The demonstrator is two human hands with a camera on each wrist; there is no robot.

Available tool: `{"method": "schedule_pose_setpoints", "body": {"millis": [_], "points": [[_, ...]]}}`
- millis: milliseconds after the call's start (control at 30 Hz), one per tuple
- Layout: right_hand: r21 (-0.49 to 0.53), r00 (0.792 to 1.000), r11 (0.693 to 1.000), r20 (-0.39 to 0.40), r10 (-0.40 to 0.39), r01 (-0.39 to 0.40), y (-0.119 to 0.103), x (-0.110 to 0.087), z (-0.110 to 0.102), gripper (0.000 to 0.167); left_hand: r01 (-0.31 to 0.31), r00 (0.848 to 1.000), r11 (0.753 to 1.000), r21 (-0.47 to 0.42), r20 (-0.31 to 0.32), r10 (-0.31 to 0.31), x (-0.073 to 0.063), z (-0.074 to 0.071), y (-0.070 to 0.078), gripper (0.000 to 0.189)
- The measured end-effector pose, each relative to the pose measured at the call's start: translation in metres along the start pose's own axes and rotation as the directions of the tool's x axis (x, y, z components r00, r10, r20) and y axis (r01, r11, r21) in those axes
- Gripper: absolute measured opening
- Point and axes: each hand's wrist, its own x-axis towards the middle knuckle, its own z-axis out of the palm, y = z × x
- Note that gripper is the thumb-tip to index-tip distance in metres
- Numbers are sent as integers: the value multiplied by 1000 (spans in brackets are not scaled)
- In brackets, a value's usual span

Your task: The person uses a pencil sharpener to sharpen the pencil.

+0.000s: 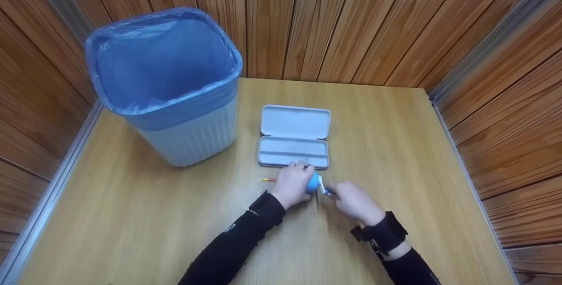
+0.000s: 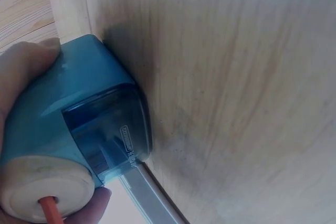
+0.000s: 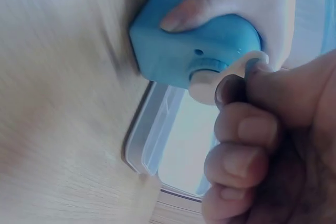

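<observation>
A blue crank pencil sharpener stands on the table, with a dark see-through shavings drawer in the left wrist view. My left hand grips its body from above, thumb on the near side. An orange-red pencil sticks out of the round cream front; in the head view its yellow-tipped end points left. On the opposite side, my right hand pinches the knob of the white crank between thumb and forefinger, the other fingers curled. The pencil's point is hidden inside the sharpener.
Just behind the sharpener lies an opened pale pencil case, its lid tipped back and a divider inside. At the left back stands a white bin lined with a blue bag. Wooden panel walls enclose the table.
</observation>
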Motion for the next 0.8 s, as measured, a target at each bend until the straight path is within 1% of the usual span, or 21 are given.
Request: {"method": "schedule_pose_setpoints", "body": {"millis": [100,233,467,567,700,800], "points": [[27,1000,999,-7,21,-21,-1,1,-3,10,0,1000,1000,3,-4,0,0,0,1,67],[36,999,999,-28,38,-37,-2,5,-7,10,-3,1000,1000,2,-2,3,0,0,1,66],[12,996,997,-50,70,-70,-3,14,-13,10,-1,1000,1000,-8,19,1,2,-1,1,66],[-3,995,996,-60,85,-85,-3,18,-15,11,0,1000,1000,-12,20,1,1,-1,1,67],[-14,992,995,-80,100,-102,-1,27,-16,9,-1,1000,1000,-8,7,1,1,1,0,67],[-3,988,991,-79,130,-130,1,34,-17,8,-2,1000,1000,-7,-6,2,0,2,1,67]]}}
